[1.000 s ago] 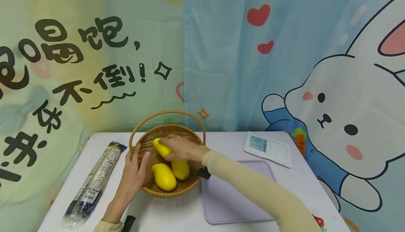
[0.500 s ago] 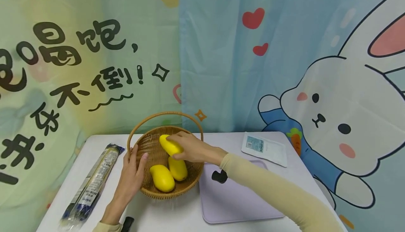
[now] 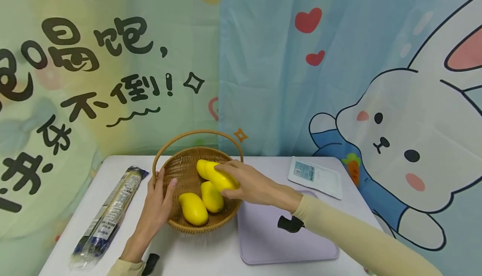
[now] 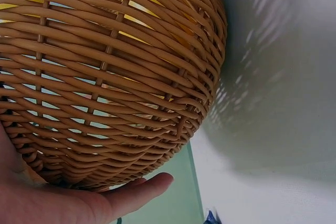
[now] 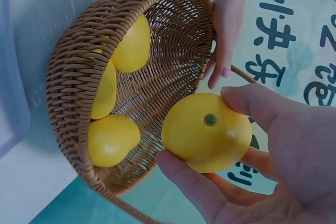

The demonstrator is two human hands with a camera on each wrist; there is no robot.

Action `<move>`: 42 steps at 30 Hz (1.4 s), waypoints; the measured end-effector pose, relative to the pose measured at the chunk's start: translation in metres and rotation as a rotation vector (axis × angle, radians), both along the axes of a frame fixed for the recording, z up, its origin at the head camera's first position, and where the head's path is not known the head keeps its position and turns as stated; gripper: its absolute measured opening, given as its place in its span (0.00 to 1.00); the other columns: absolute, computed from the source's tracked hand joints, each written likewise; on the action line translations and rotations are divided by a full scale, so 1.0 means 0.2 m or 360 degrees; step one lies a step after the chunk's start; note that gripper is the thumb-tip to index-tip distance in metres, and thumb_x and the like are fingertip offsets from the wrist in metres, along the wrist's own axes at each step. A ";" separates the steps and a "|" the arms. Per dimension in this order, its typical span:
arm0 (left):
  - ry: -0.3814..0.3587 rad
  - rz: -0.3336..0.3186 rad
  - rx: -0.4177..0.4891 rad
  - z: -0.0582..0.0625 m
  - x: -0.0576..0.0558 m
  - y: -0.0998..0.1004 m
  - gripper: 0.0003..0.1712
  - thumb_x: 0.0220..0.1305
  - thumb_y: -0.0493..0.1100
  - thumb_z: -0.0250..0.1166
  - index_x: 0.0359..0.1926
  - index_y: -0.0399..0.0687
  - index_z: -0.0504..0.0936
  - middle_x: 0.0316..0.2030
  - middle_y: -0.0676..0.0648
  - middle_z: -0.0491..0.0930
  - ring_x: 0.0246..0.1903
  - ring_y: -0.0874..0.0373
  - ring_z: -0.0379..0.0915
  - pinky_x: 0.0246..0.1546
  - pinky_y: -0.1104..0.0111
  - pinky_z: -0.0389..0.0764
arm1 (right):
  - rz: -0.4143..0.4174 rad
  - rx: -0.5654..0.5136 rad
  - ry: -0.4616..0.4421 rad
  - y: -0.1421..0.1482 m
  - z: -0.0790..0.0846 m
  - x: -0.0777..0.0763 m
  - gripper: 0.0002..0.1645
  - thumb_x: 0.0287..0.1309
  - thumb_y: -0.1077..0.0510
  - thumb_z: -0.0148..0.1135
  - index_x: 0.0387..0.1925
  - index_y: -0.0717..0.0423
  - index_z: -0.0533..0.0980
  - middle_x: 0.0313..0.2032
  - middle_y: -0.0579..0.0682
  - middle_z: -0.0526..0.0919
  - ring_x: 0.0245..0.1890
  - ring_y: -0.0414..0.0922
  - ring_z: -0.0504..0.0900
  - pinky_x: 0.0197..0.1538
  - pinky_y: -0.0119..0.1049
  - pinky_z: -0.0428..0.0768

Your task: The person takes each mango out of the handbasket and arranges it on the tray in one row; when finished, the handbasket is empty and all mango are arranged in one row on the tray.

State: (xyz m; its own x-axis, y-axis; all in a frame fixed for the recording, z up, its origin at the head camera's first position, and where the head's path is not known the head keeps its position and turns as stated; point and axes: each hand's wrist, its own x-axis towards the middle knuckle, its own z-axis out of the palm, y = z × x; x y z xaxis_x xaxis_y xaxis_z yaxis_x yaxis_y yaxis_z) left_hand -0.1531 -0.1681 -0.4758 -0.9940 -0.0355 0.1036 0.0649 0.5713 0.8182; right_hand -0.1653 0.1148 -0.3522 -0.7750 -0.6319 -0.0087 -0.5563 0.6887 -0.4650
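Nearest, at lower left of centre, here's my left hand (image 3: 156, 203), fingers straight and thumb apart, resting on the wicker basket's (image 3: 180, 173) left rim. Left of it, a long plastic packet (image 3: 109, 221) lies slanted on the table (image 3: 188, 255); right of it, a lilac tray (image 3: 271, 242). Inside the basket: a front mango (image 3: 193, 210), a middle mango (image 3: 212, 196) beside it, then a rear mango (image 3: 201, 168), partly covered. And centre frame, over the basket's right side, my right hand (image 3: 248, 184) has the held mango (image 3: 222, 178) between thumb and fingers: smooth, plump, bright yellow, with a green stem spot (image 5: 210, 119). Farther back, right of centre, a white pouch (image 3: 316, 178); behind everything, a rabbit-print curtain (image 3: 263, 79).
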 end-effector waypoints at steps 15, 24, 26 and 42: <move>0.0032 0.0005 0.0003 0.01 -0.01 -0.02 0.44 0.79 0.66 0.41 0.82 0.48 0.40 0.79 0.30 0.38 0.76 0.29 0.45 0.71 0.34 0.54 | -0.0274 -0.0108 0.0056 0.36 0.02 0.13 0.38 0.63 0.52 0.70 0.72 0.51 0.68 0.66 0.54 0.74 0.56 0.47 0.77 0.54 0.41 0.83; 0.0013 0.0009 -0.0003 0.01 -0.01 -0.02 0.45 0.79 0.66 0.41 0.82 0.48 0.40 0.79 0.30 0.37 0.76 0.28 0.44 0.71 0.32 0.54 | -0.0404 -0.0082 0.0133 0.44 -0.07 0.15 0.37 0.61 0.52 0.72 0.70 0.55 0.71 0.64 0.57 0.77 0.54 0.49 0.78 0.53 0.44 0.83; 0.0007 0.0009 -0.0001 0.01 -0.01 -0.01 0.45 0.79 0.66 0.41 0.82 0.48 0.40 0.79 0.30 0.38 0.76 0.28 0.44 0.70 0.32 0.54 | -0.0446 -0.0092 0.0104 0.44 -0.11 0.16 0.38 0.61 0.52 0.72 0.69 0.56 0.71 0.63 0.58 0.77 0.54 0.50 0.79 0.55 0.46 0.83; -0.0007 0.0001 0.0015 0.00 0.00 0.00 0.45 0.79 0.66 0.42 0.82 0.48 0.39 0.79 0.31 0.37 0.76 0.28 0.43 0.71 0.33 0.53 | -0.0584 0.0002 -0.0028 0.34 -0.52 0.20 0.37 0.55 0.58 0.75 0.65 0.64 0.73 0.56 0.65 0.78 0.44 0.48 0.79 0.49 0.45 0.82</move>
